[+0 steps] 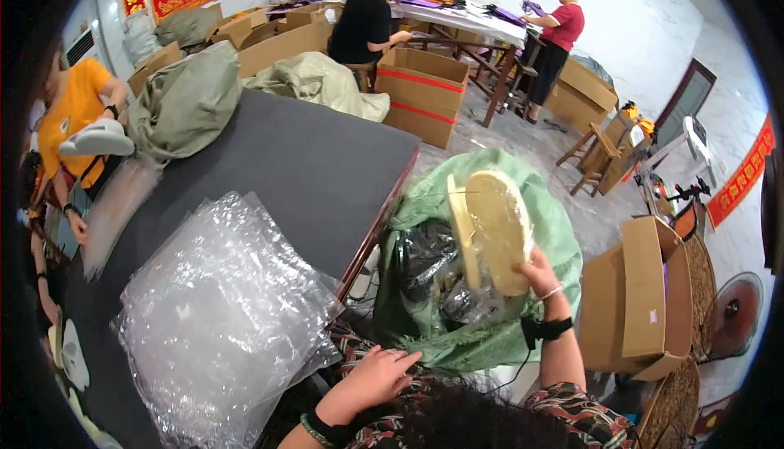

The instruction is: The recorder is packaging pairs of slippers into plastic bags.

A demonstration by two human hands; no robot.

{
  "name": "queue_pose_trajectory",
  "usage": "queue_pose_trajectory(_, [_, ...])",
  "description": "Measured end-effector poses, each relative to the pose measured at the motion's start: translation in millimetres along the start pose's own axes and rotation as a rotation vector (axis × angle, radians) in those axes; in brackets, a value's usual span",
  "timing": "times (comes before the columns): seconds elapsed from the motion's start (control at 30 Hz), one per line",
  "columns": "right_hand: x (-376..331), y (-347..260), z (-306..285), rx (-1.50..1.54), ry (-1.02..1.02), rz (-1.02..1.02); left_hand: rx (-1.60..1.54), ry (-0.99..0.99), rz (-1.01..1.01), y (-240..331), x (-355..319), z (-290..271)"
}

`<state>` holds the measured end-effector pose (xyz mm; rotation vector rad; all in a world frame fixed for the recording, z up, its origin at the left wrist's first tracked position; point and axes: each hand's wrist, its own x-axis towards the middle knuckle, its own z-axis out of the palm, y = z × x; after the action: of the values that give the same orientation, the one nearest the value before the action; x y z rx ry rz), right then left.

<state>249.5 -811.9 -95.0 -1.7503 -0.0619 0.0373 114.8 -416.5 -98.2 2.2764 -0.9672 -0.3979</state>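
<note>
My right hand (535, 273) grips a pair of pale yellow slippers (500, 224) in a clear plastic bag, above the mouth of a green woven sack (559, 236). Inside the sack lie dark items (426, 257) in clear wrapping; their exact kind is hard to make out. My left hand (380, 379) rests low by the sack's near left edge, fingers stretched out and holding nothing. Whether its fingertips touch the sack I cannot tell. To its left, a wide stack of clear plastic bags (220, 310) lies on the dark tabletop (318, 151), partly over its edge.
At the left, a person in orange (86, 93) handles light grey slippers (96, 137) and a clear bag (122, 204). An olive sack (184, 106) sits on the table's far corner. Cardboard boxes (420, 93) stand beyond; another box (637, 302) is at right. Several people work behind.
</note>
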Motion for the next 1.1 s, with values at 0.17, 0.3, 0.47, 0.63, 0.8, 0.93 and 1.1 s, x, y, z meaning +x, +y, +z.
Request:
queue_pose_trajectory(0.17, [-2,-125,27,-0.116,-0.139,-0.274,-0.06,0.242,0.04,25,-38,-48])
queue_pose_trajectory(0.3, [4,-213,102,-0.23,-0.24,-0.57,-0.168,0.389,-0.031,43,-78,-72])
queue_pose_trajectory(0.47, [15,-254,250,-0.306,-0.535,-0.683,-0.268,0.641,-0.358,83,-164,-98])
queue_pose_trajectory(0.63, [-20,-241,369,-0.86,-0.762,-1.483,-0.021,1.178,-0.598,108,-236,-81])
queue_pose_trajectory(0.8, [-34,-149,411,-1.008,-1.093,-1.278,0.068,1.28,-0.727,135,-277,-74])
queue_pose_trajectory(0.93, [-29,-172,398,-0.898,-1.287,-1.098,0.091,1.386,-0.971,113,-286,-82])
queue_pose_trajectory(1.1, [-3,-222,331,-0.335,-1.641,-0.721,0.456,1.313,-1.12,55,-315,-68])
